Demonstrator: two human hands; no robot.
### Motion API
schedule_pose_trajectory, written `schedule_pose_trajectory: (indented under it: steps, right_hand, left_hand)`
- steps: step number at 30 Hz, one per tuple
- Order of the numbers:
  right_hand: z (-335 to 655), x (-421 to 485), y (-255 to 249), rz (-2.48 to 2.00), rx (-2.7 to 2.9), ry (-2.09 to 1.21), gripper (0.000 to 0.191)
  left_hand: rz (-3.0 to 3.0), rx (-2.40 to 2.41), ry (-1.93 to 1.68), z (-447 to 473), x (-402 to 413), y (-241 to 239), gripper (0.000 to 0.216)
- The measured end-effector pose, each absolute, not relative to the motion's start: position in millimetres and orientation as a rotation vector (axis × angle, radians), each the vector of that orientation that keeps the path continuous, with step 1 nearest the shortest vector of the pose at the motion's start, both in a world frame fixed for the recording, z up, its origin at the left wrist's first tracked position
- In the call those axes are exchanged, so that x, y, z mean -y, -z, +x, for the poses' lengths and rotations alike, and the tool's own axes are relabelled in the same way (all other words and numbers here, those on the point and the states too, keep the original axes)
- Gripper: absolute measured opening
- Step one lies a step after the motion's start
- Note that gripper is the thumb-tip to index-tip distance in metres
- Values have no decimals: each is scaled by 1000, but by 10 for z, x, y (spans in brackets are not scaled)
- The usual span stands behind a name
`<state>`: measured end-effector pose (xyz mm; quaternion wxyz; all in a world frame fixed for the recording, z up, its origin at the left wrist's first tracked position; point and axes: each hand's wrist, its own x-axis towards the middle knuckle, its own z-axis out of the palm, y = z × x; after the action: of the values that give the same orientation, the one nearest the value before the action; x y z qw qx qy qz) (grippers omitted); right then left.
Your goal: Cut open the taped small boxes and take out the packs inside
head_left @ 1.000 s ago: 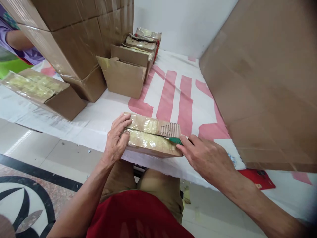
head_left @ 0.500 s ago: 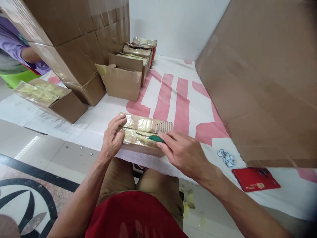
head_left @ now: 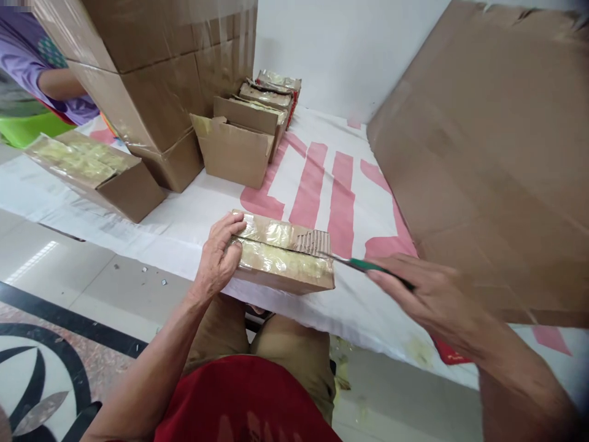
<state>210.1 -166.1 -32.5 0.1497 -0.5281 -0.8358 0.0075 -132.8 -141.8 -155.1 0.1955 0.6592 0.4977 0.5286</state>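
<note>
A small cardboard box with shiny clear tape along its top lies at the table's front edge. A dark slit runs lengthwise between its top flaps, and ridged corrugation is bare at the right end. My left hand grips the box's left end, fingers over the top and thumb on the near flap. In my right hand is a thin-bladed knife with a green handle. Its blade points left, the tip at the right end of the slit; whether it touches the box I cannot tell.
An open carton and several taped boxes stand behind. Stacked cartons and another taped box are at left, near a person's purple sleeve. A large carton bounds the right. My forearm partly covers a red phone.
My right hand has drawn the knife rightward along the slit, from mid-box to its right end. My left hand still holds the box. The view has shifted slightly.
</note>
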Motion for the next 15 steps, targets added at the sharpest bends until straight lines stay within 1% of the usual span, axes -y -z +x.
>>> schedule_pose_trajectory:
  steps: [2,5,8,10,12,15]
  right_hand:
    - [2305,1576,407,-1648,2204,-29,39]
    - [2374,1301,853,-1950,2084,48,37]
    - [2271,1010,1410,-2029,2098,37,29]
    - [2212,905,1619,-2011,2116,25,24]
    - [2188,895,1622,-1969,2127,9,26]
    - [2144,993,1335,-1677,2169,-175,43]
  left_hand:
    - [1853,-1395,-1519,-1303,1424,1559,42]
    - [1791,-1491,-1622,-1258,1440,1559,39]
    - [1725,-1575,-1634,-1244,1503,1526,41]
    - [1712,-1593,-1620,-1263,1577,1498,43]
    - [1715,-1617,-1612,-1289,1663,1481,42]
    - [1719,-1658,-1563,-1296,1775,1491,40]
